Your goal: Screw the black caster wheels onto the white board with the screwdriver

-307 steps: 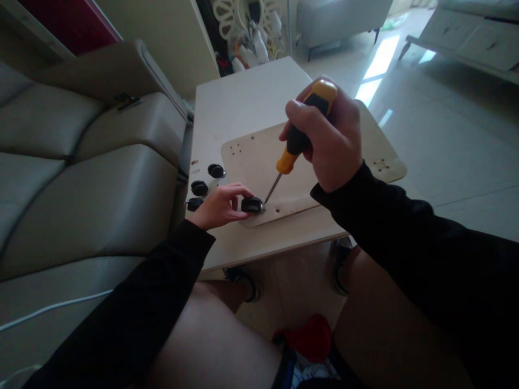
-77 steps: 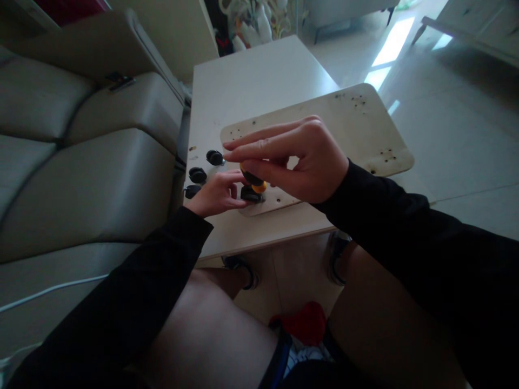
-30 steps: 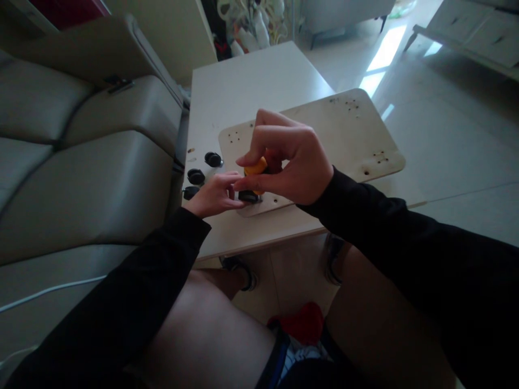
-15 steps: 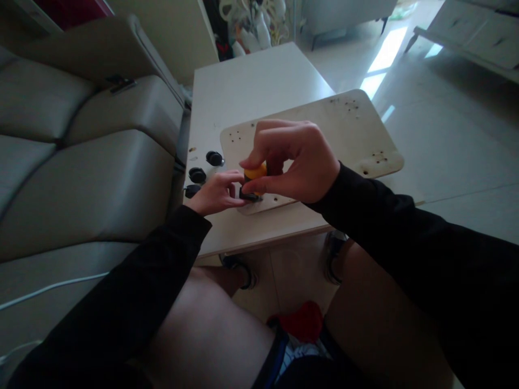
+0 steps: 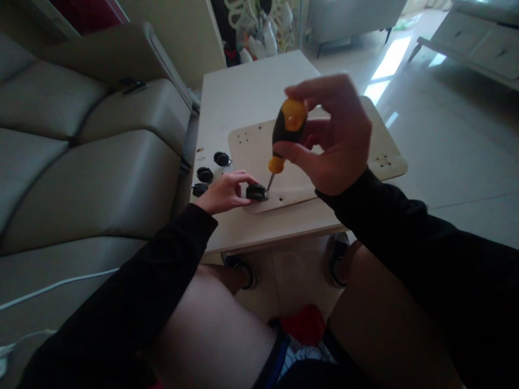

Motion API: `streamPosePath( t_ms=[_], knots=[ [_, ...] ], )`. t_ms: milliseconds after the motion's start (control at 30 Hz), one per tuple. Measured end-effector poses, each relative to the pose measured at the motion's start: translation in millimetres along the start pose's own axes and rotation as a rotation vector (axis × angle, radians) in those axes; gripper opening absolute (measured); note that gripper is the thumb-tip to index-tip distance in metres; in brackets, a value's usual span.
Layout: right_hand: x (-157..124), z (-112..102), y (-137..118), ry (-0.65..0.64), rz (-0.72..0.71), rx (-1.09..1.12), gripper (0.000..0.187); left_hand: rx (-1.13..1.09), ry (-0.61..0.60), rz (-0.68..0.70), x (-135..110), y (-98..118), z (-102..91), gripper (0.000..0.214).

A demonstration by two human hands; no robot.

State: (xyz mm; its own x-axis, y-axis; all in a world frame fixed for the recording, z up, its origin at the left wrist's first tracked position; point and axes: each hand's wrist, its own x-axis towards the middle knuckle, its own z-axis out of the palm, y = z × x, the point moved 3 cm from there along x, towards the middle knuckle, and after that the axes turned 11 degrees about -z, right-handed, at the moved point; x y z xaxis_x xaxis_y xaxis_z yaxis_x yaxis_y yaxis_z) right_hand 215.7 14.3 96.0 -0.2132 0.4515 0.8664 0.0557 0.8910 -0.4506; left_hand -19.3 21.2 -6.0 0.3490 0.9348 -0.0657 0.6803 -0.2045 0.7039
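My right hand (image 5: 330, 135) grips a short yellow-and-black screwdriver (image 5: 290, 121) by its handle, tilted, with the tip down beside a black caster wheel (image 5: 256, 192). Whether the tip touches a screw is too small to tell. Thumb and fingers of my left hand (image 5: 229, 192) pinch that caster at the near left corner of a pale wooden board (image 5: 292, 186). Small holes show in groups near the board's other corners.
The board lies on a white table (image 5: 259, 81). Several loose casters (image 5: 205, 174) sit left of it, near the table's left edge. A grey sofa (image 5: 101, 178) stands at the left. My legs are below the table's front edge.
My right hand has risen and moved right, and the screwdriver now shows in full at a tilt. My left hand stays on the caster. The whole view has shifted slightly.
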Motion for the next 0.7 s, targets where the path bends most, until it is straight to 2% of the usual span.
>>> streamPosePath(
  t_ms=[100,167,267,433,600,700],
  knots=[
    [3,-9,2,0.167,-0.053,-0.078,0.044,-0.011,-0.012,0.006,0,-2,-0.2,0.041],
    [3,-11,6,0.226,-0.068,-0.135,0.047,-0.004,-0.031,0.013,-1,-2,-0.9,0.043],
    [3,-12,13,0.259,-0.03,-0.142,0.047,0.041,-0.062,0.037,-2,0,-3.2,0.05],
    [7,-5,21,0.284,-0.017,-0.161,0.034,0.092,-0.07,0.047,-9,0,-14.0,0.064],
    [12,13,27,0.263,-0.025,-0.164,0.036,0.139,0.02,-0.004,-24,-7,-31.4,0.056],
    [12,30,29,0.202,0.021,-0.035,0.035,0.059,0.185,-0.045,-37,-13,-43.0,0.04]
  ],
)
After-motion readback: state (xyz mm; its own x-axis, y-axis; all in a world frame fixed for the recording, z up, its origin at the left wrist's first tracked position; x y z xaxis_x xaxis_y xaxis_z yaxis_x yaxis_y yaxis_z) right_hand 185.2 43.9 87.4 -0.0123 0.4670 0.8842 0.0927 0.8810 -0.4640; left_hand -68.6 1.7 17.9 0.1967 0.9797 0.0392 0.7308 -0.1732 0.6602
